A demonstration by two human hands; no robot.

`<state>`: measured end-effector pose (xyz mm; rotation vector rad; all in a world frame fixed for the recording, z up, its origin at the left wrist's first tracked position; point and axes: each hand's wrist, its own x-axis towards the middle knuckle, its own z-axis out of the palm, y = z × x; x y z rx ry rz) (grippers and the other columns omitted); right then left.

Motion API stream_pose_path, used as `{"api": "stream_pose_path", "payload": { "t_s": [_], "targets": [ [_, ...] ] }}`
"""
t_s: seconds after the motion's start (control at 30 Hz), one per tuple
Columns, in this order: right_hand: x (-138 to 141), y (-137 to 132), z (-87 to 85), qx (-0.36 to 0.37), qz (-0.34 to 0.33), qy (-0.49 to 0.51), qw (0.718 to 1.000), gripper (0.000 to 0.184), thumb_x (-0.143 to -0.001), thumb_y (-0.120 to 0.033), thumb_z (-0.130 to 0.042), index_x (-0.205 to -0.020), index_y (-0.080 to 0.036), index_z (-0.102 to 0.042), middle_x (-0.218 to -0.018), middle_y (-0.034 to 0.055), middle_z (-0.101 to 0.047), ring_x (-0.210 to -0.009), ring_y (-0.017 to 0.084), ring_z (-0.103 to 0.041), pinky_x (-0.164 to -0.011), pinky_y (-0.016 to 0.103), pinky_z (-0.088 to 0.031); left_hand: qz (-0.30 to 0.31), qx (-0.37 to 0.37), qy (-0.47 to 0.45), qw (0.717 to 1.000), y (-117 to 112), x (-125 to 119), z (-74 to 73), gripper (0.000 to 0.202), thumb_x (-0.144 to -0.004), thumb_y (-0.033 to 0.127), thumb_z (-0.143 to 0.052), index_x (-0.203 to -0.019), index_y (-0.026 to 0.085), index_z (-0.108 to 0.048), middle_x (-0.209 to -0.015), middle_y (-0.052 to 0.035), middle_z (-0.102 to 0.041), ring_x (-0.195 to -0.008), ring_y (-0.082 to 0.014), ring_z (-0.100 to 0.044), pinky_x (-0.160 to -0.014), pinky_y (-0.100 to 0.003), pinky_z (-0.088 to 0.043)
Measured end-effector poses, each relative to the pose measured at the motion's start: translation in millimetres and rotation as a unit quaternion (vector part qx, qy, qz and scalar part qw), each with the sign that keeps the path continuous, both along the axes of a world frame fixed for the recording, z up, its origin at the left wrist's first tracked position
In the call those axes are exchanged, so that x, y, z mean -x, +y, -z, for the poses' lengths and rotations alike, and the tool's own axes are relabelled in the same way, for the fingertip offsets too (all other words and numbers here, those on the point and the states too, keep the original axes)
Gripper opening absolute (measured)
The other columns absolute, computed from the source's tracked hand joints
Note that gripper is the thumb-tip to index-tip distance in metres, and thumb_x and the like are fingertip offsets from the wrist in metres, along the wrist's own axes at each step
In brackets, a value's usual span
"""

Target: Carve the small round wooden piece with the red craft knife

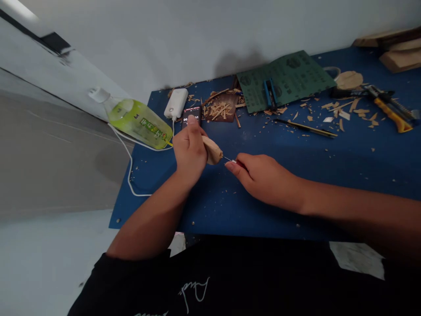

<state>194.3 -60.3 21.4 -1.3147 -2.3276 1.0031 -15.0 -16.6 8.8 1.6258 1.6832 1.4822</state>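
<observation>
My left hand [191, 147] is closed around a pale piece of wood [213, 150], whose rough end sticks out to the right. My right hand [263, 175] grips a small tool with a red handle [241, 164] and a thin metal shaft [227, 158]. The tip of that shaft meets the rough end of the wood, or is very near it; the kind of tool is hard to make out. Just behind my left hand lies a phone [191, 115] with a lit screen, partly covered by the thumb.
On the blue tabletop [263, 215] lie a white power bank [176, 103] with a cable, a bottle of yellow-green drink [140, 123], wood shavings [221, 109], green sandpaper [296, 81], a blue tool [270, 94], a thin pencil-like tool [305, 127], a yellow-black utility knife [391, 107] and wood blocks [401, 59].
</observation>
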Motion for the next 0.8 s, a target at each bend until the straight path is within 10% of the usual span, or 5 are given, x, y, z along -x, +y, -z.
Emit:
{"api": "stream_pose_path", "payload": {
  "t_s": [0.8],
  "targets": [
    [-1,1,6.1,0.114,-0.044,0.175,0.977,0.055,-0.114,-0.066,-0.045,-0.083,-0.023,-0.057,-0.075,-0.0035,-0.06,-0.069,0.014,-0.05,-0.068,0.031,-0.035,0.041,0.016,-0.12,0.992,2,-4,5.3,0.078,-0.109,0.081,-0.038,-0.058,0.025,-0.057,-0.052,-0.0016,-0.057,-0.048,-0.0134,-0.053,-0.053,-0.033,-0.041]
  ]
}}
